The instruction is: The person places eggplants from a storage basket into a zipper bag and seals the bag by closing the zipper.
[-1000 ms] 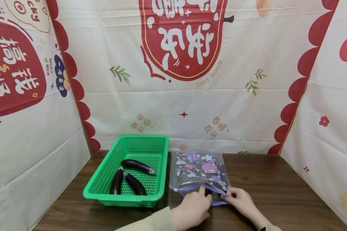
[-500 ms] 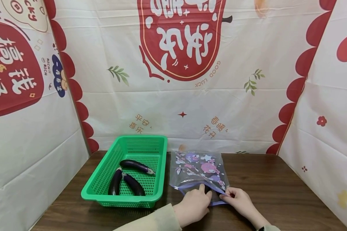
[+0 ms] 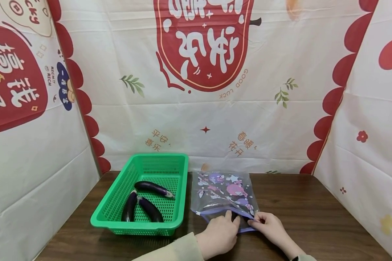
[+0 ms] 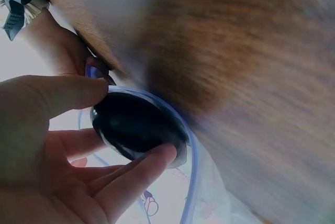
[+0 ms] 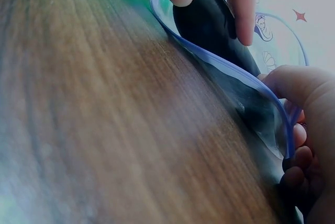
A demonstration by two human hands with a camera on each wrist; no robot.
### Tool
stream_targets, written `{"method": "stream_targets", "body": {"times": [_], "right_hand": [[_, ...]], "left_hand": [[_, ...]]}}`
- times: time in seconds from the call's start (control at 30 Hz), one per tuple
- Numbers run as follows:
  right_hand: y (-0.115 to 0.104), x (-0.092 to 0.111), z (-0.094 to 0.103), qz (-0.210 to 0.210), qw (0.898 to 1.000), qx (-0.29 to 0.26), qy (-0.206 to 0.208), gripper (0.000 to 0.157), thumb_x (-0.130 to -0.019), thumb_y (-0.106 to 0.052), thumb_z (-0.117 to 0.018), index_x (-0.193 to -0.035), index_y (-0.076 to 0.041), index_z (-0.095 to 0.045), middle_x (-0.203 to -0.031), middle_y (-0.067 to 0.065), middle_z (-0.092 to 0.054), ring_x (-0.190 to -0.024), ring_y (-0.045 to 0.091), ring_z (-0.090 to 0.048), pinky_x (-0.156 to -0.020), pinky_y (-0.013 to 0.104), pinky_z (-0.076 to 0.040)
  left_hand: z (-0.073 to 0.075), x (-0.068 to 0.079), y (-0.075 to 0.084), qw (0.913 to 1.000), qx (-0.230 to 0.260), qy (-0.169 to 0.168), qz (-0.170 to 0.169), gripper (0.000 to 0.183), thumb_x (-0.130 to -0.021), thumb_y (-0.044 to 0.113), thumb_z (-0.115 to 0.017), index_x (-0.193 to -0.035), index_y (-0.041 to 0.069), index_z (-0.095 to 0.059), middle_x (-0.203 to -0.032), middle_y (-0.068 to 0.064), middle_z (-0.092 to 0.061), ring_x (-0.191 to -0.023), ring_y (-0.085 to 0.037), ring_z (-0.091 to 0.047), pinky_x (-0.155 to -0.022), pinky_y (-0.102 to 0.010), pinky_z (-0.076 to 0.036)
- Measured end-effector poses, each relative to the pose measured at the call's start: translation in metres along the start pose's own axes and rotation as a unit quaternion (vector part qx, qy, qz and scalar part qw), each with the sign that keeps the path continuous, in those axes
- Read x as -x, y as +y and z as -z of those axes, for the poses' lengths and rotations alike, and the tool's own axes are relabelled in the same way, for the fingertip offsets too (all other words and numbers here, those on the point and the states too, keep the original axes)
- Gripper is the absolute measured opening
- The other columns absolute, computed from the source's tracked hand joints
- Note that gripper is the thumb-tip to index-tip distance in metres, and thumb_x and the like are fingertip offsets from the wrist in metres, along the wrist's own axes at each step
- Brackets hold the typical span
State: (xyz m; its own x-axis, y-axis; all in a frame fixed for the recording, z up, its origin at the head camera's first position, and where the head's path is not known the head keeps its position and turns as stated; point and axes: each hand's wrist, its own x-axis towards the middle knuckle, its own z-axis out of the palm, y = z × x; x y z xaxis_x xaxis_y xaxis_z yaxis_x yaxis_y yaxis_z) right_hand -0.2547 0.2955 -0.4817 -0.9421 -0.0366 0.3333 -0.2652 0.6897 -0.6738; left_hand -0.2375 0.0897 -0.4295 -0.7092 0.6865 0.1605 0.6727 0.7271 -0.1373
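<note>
A clear zip bag point(image 3: 206, 198) with a purple edge and cartoon prints lies on the table, its mouth toward me. My left hand point(image 3: 219, 233) is at that mouth. In the left wrist view its thumb and fingers hold a dark, glossy eggplant point(image 4: 136, 124) partly inside the bag. The right wrist view shows the same eggplant point(image 5: 207, 25) lying within the purple rim; its far end is hidden. My right hand point(image 3: 269, 226) pinches the right corner of the bag's edge, and the mouth gapes between the hands.
Left of the bag stands a green perforated basket point(image 3: 137, 224). Inside are three eggplants: one at the back point(image 3: 153, 188), one at the left point(image 3: 129, 207) and one at the right point(image 3: 151, 209). Printed white cloth point(image 3: 183, 119) surrounds the brown wooden table point(image 3: 300, 203).
The head view has shifted slightly, so the scene sits a little further left. Both hands keep nearly the same place at the bag's mouth.
</note>
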Motion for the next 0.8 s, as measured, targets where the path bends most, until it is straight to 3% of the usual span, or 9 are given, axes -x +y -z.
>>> {"method": "stream_targets", "body": {"times": [0.23,0.4,0.63,0.8], "right_hand": [[0.002,0.000,0.000,-0.004,1.000,0.004,-0.001,0.039,-0.070,-0.031,-0.072,-0.054,-0.016,-0.039,-0.048,-0.012,-0.028,-0.043,0.001,-0.029,-0.043,0.019,-0.024],[0.001,0.000,-0.001,-0.006,1.000,0.001,-0.003,0.039,-0.069,-0.030,-0.072,-0.054,-0.016,-0.040,-0.048,-0.012,-0.029,-0.043,0.001,-0.029,-0.042,0.020,-0.024],[0.000,0.000,-0.001,-0.006,1.000,0.001,-0.002,0.039,-0.069,-0.029,-0.073,-0.054,-0.017,-0.039,-0.047,-0.013,-0.029,-0.043,0.001,-0.029,-0.042,0.019,-0.023],[-0.001,0.000,-0.001,-0.011,1.000,0.003,-0.001,0.039,-0.069,-0.028,-0.073,-0.054,-0.016,-0.039,-0.047,-0.013,-0.029,-0.043,0.001,-0.029,-0.042,0.019,-0.023]], "left_hand": [[-0.001,-0.002,0.004,0.9992,-0.030,0.007,0.027,0.056,-0.079,0.036,-0.061,-0.128,0.015,-0.045,-0.118,-0.008,-0.048,-0.070,-0.013,-0.056,-0.046,-0.029,-0.045],[-0.004,-0.004,0.007,0.9981,-0.042,-0.006,0.046,0.058,-0.077,0.032,-0.063,-0.128,0.014,-0.043,-0.117,-0.007,-0.046,-0.069,-0.013,-0.054,-0.046,-0.029,-0.044],[-0.008,-0.007,0.006,0.9973,-0.052,0.011,0.049,0.056,-0.074,0.029,-0.066,-0.123,0.012,-0.046,-0.095,-0.003,-0.045,-0.061,-0.011,-0.049,-0.042,-0.028,-0.040],[-0.010,-0.012,0.003,0.9976,-0.051,0.031,0.034,0.047,-0.073,0.028,-0.067,-0.114,0.013,-0.051,-0.090,-0.002,-0.046,-0.059,-0.012,-0.049,-0.042,-0.028,-0.040]]}}
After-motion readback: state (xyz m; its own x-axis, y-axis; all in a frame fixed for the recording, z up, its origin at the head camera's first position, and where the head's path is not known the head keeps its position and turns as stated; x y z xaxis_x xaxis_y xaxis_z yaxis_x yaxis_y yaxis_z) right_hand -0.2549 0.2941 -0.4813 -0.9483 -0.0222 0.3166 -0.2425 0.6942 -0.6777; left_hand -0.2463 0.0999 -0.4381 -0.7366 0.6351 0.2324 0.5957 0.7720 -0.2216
